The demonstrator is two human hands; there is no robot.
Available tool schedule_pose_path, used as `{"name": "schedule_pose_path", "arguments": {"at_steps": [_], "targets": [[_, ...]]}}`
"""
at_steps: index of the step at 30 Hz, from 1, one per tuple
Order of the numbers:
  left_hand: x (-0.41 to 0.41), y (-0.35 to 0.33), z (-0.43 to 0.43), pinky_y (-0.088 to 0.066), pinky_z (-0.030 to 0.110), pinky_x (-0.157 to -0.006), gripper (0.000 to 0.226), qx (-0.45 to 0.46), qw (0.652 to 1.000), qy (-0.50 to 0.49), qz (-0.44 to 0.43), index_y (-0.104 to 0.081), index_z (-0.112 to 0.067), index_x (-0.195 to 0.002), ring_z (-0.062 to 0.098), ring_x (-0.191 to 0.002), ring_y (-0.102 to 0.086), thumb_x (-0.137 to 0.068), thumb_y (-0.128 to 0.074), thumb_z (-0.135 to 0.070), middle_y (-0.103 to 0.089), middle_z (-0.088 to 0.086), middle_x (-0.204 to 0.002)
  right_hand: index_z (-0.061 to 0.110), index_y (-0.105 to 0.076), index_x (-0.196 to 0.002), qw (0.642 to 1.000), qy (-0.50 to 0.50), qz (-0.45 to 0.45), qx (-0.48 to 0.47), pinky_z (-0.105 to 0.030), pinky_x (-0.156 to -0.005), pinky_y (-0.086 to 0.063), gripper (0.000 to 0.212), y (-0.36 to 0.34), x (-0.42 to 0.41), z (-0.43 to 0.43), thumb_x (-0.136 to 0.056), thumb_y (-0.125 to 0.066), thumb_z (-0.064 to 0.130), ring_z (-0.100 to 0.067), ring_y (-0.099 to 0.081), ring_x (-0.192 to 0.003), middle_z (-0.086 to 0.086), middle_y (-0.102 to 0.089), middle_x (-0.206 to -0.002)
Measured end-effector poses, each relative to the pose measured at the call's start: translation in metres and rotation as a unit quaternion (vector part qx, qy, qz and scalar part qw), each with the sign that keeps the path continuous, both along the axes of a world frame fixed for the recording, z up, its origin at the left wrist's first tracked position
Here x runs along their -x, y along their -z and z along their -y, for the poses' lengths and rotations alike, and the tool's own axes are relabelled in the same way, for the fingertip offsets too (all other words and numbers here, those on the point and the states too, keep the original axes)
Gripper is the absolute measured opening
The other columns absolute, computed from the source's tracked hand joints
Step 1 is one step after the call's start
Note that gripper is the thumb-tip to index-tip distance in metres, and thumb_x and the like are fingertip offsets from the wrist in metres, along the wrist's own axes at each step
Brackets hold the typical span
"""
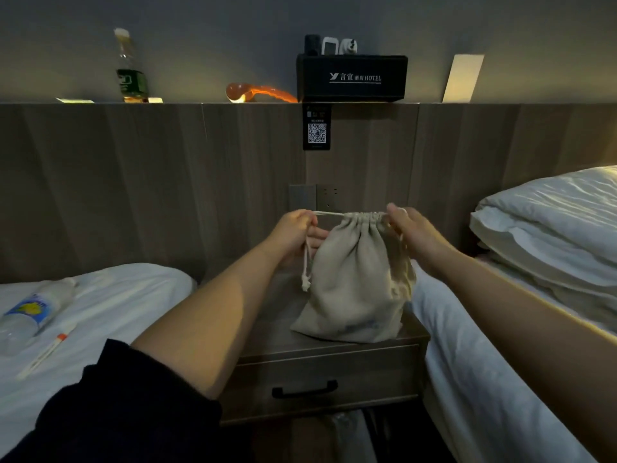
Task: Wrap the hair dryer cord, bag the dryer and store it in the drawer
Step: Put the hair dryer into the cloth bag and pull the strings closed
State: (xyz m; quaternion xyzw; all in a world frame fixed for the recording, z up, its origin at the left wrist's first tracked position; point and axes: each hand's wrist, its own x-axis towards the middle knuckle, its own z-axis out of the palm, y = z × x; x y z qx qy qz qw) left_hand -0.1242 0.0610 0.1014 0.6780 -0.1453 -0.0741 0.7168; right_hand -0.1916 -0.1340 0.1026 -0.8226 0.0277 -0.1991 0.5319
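The table [267, 342] is narrow, wedged between two beds: the left bed [117, 295] comes right up to its left edge, and the right bed [467, 362] presses against its right edge, so there is little room sideways. Behind the hands the wooden headboard panel [167, 178] closes off the back. The only open room is above the table top and toward the person, in front of the closed drawer [317, 379] with its dark handle [304, 390].

The drawstring bag [354, 282] stands on the table top, its bottom close to the front edge, its mouth gathered shut and bulging with something hidden inside. The left hand [293, 233] has its fingers closed on the cord [329, 213] just left of the gathered mouth, the cord's loose end dangling below them. The right hand [414, 232] pinches the cord at the mouth's right side. The bag hangs between and below both sets of fingers, touching them.
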Motion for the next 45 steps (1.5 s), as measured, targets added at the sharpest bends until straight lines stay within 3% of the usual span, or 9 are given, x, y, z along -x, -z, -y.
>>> {"name": "schedule_pose_path", "arguments": {"at_steps": [6, 9, 14, 17, 20, 26, 33, 40, 45], "targets": [[0.000, 0.015, 0.013, -0.035, 0.015, -0.036, 0.021, -0.090, 0.993, -0.065, -0.049, -0.053, -0.004, -0.080, 0.013, -0.031, -0.048, -0.092, -0.036, -0.007, -0.057, 0.004, -0.039, 0.012, -0.059, -0.068, 0.998, 0.045, -0.025, 0.036, -0.032, -0.065, -0.041, 0.043, 0.039, -0.005, -0.003, -0.088, -0.052, 0.050, -0.018, -0.053, -0.069, -0.007, -0.058, -0.071], [-0.002, 0.026, 0.013, -0.048, 0.028, -0.071, 0.026, -0.296, 0.927, -0.185, 0.138, -0.058, -0.010, -0.113, 0.022, -0.084, -0.064, -0.089, -0.047, -0.010, -0.069, 0.009, -0.098, 0.010, -0.046, -0.055, 0.995, 0.095, 0.007, 0.001, -0.031, -0.053, -0.030, 0.044, 0.041, -0.010, -0.009, -0.088, -0.055, 0.039, -0.018, -0.041, -0.059, -0.006, -0.044, -0.055], [0.022, 0.041, 0.014, -0.037, 0.020, -0.094, 0.035, -0.274, 0.907, -0.030, 0.317, -0.056, -0.017, -0.127, 0.012, -0.115, -0.053, -0.094, -0.048, -0.023, -0.059, 0.000, -0.129, 0.015, -0.042, -0.050, 0.992, 0.120, 0.021, -0.029, -0.020, -0.040, -0.030, 0.043, 0.043, -0.014, -0.012, -0.087, -0.057, 0.028, -0.015, -0.037, -0.053, -0.001, -0.040, -0.050], [0.017, 0.063, 0.009, -0.043, 0.025, -0.094, 0.036, -0.316, 0.909, -0.005, 0.273, -0.059, -0.019, -0.125, 0.013, -0.115, -0.056, -0.093, -0.050, -0.032, -0.063, -0.002, -0.125, 0.011, -0.059, -0.085, 0.990, 0.134, 0.029, 0.026, -0.027, -0.056, -0.038, 0.019, 0.044, -0.017, -0.012, -0.088, -0.054, 0.029, -0.019, -0.052, -0.074, 0.000, -0.055, -0.072], [0.014, 0.075, 0.009, -0.045, 0.027, -0.076, 0.024, -0.288, 0.921, -0.025, 0.261, -0.068, -0.017, -0.103, 0.013, -0.091, -0.061, -0.093, -0.051, -0.028, -0.068, -0.002, -0.095, 0.020, -0.036, -0.137, 0.979, 0.091, 0.067, 0.169, -0.036, -0.086, -0.045, 0.049, 0.044, -0.015, -0.005, -0.091, -0.050, 0.032, -0.025, -0.053, -0.108, -0.010, -0.052, -0.122], [0.006, 0.084, 0.011, -0.032, 0.023, -0.055, 0.027, -0.255, 0.933, -0.065, 0.246, -0.064, -0.005, -0.074, 0.014, -0.067, -0.049, -0.092, -0.052, -0.022, -0.056, 0.003, -0.068, 0.039, -0.023, -0.142, 0.844, -0.111, -0.100, 0.516, -0.054, -0.111, -0.027, 0.095, 0.043, -0.008, 0.013, -0.062, -0.060, 0.074, -0.028, -0.028, -0.137, -0.003, -0.024, -0.152], [-0.002, 0.100, 0.013, -0.029, 0.016, -0.049, 0.033, -0.200, 0.964, -0.091, 0.147, -0.050, -0.012, -0.064, 0.012, -0.062, -0.042, -0.096, -0.045, -0.018, -0.048, 0.004, -0.064, 0.037, -0.040, -0.135, 0.925, -0.068, -0.039, 0.371, -0.038, -0.096, -0.046, 0.069, 0.065, -0.014, 0.017, -0.074, -0.068, 0.051, -0.023, -0.056, -0.115, 0.001, -0.058, -0.130], [0.008, 0.110, 0.022, -0.036, 0.029, -0.064, 0.030, -0.131, 0.977, -0.118, 0.119, -0.060, 0.001, -0.084, 0.020, -0.077, -0.049, -0.097, -0.043, -0.019, -0.054, 0.013, -0.078, 0.023, -0.068, -0.106, 0.932, 0.056, 0.141, 0.330, -0.032, -0.075, -0.049, 0.025, 0.091, 0.003, 0.006, -0.084, -0.060, 0.033, -0.024, -0.067, -0.091, -0.005, -0.074, -0.100], [0.027, 0.118, 0.024, -0.041, 0.029, -0.070, 0.029, -0.093, 0.989, -0.092, 0.069, -0.064, -0.004, -0.090, 0.019, -0.081, -0.054, -0.097, -0.043, -0.023, -0.060, 0.014, -0.085, 0.013, -0.068, -0.081, 0.942, 0.062, 0.133, 0.301, -0.032, -0.064, -0.046, 0.021, 0.081, 0.029, 0.004, -0.082, -0.063, 0.034, -0.022, -0.063, -0.074, -0.007, -0.071, -0.078]]}}
